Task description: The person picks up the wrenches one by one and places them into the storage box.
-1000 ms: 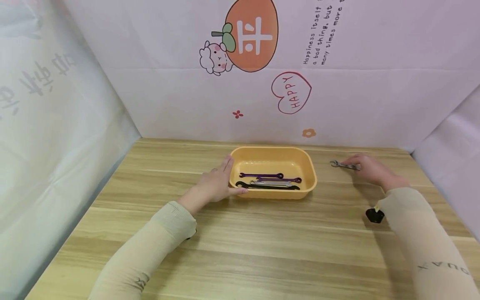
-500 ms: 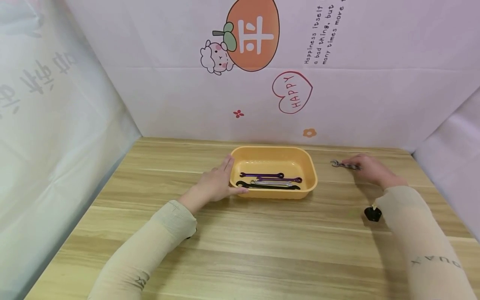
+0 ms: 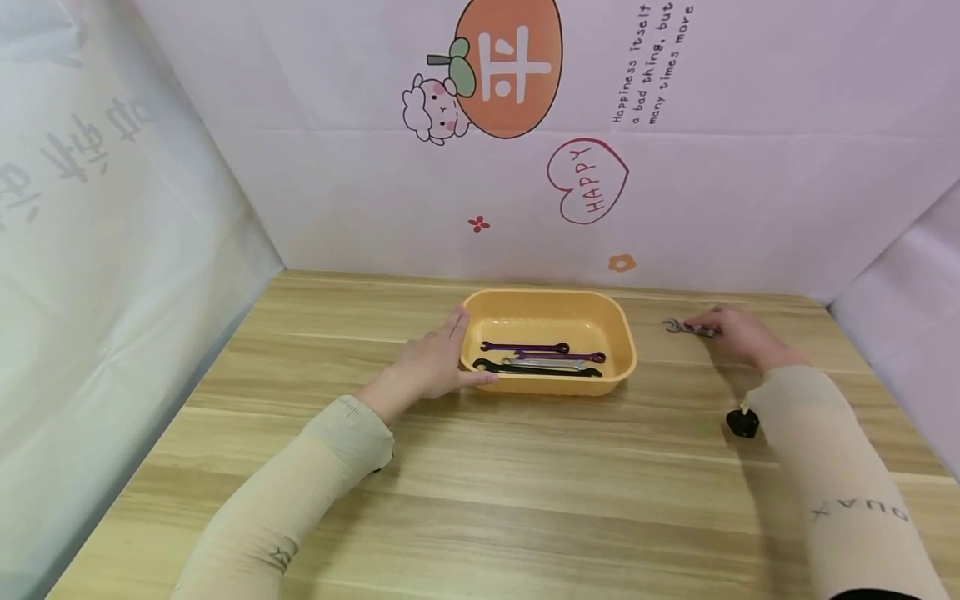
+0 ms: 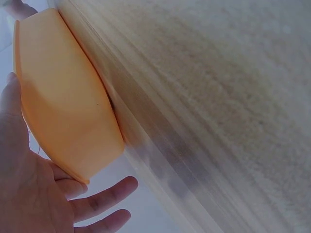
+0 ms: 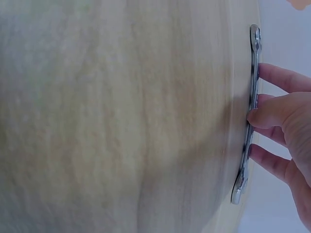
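Note:
My left hand (image 3: 429,365) holds the left end of a yellow plastic tub (image 3: 619,373), thumb over the front rim and fingers along the left side. In the left wrist view, two fingers stick out past the corner of the tub's orange-looking wall (image 4: 68,97). Off to the tub's right, my right hand (image 3: 741,340) pinches a silver combination wrench (image 3: 673,326) at its middle. Seen from the right wrist, the thumb lies on the near side of the wrench (image 5: 254,58), fingers spread along the other side, close over the tabletop.
Inside the tub lie two purple wrenches, a silver wrench (image 3: 551,363) and a long black wrench (image 3: 543,371). A printed white sheet (image 3: 360,200) rises behind the wooden table (image 3: 540,500), with white sheets at both sides. A black object (image 3: 742,423) hangs at the right sleeve.
The view has tilted slightly. The right forearm has shifted a little to the left; both hands keep their places on the tub and the wrench.

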`<state>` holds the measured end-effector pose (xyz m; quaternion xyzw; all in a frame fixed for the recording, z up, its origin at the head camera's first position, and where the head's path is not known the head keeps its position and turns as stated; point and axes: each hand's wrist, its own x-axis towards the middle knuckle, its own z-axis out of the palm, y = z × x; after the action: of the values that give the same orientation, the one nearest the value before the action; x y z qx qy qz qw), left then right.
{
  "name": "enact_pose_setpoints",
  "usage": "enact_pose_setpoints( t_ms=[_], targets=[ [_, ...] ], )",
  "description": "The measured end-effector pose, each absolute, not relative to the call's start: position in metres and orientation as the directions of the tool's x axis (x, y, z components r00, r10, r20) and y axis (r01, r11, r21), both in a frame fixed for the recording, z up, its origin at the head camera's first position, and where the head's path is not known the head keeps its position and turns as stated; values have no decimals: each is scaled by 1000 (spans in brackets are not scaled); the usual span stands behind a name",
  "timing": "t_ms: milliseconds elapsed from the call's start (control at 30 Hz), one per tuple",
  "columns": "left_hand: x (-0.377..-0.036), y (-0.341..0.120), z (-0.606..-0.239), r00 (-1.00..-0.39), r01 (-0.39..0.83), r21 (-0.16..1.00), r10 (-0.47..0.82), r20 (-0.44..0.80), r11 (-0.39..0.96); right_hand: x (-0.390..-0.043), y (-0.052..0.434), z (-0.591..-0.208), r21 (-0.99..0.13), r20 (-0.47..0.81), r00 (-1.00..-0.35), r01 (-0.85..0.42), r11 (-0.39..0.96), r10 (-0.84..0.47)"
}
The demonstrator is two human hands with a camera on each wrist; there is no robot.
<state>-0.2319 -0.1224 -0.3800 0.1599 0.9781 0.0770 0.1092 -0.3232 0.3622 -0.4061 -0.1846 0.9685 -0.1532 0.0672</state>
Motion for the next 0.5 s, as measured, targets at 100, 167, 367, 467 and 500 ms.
enact_pose_setpoints(
  t_ms=[100, 167, 367, 467, 500],
  targets=[
    [-232, -123, -380, -926, 294, 191, 329, -188, 937, -324, 360, -404, -293, -55, -913, -373, 880, -405],
    [-232, -124, -381, -927, 291, 195, 327, -184, 937, -324, 358, -403, -270, -40, -904, -400, 876, -426],
    [-233, -124, -382, -927, 292, 187, 326, -187, 938, -324, 357, -403, -243, -15, -889, -440, 865, -457],
    [-234, -125, -383, -926, 295, 186, 328, -186, 937, -323, 358, -404, -250, -18, -887, -443, 861, -461],
    [-234, -125, -383, -926, 295, 186, 328, -186, 937, -323, 359, -405, -249, -18, -886, -446, 860, -464]
  ],
)
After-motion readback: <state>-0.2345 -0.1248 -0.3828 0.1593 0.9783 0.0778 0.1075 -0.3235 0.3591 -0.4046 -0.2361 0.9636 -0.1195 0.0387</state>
